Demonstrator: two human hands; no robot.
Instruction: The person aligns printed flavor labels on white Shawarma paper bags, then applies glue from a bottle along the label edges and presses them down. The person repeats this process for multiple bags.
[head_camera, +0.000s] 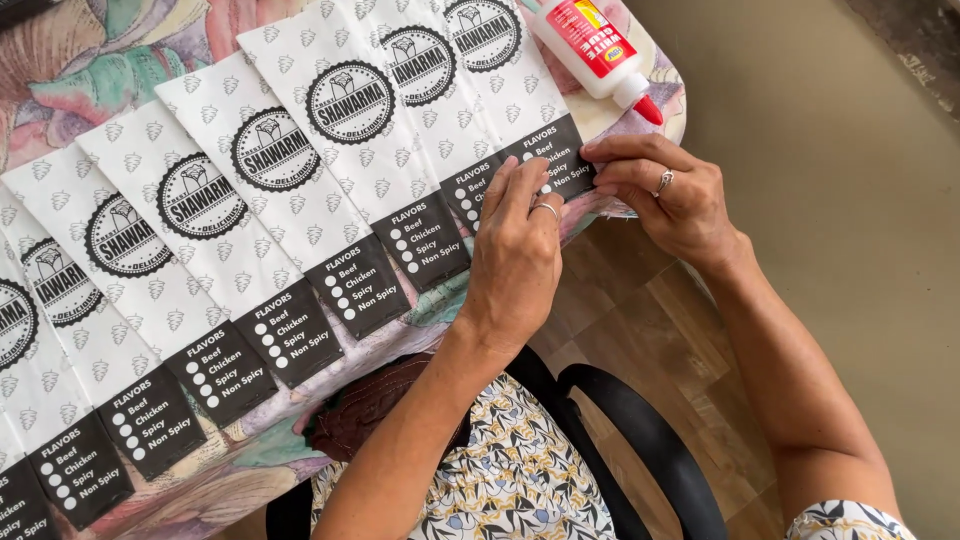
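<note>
Hands (600, 225) on flat, matte paper sleeve (520, 110)

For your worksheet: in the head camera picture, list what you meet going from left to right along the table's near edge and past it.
Row of overlapping paper sleeves → left hand → right hand → bare floor.

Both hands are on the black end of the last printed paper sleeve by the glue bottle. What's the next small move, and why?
Probably press and smooth that black end flat. The left hand and right hand both have fingertips on the last sleeve, the row of sleeves lies overlapped beside it, and the glue bottle lies capped, out of hand.
</note>
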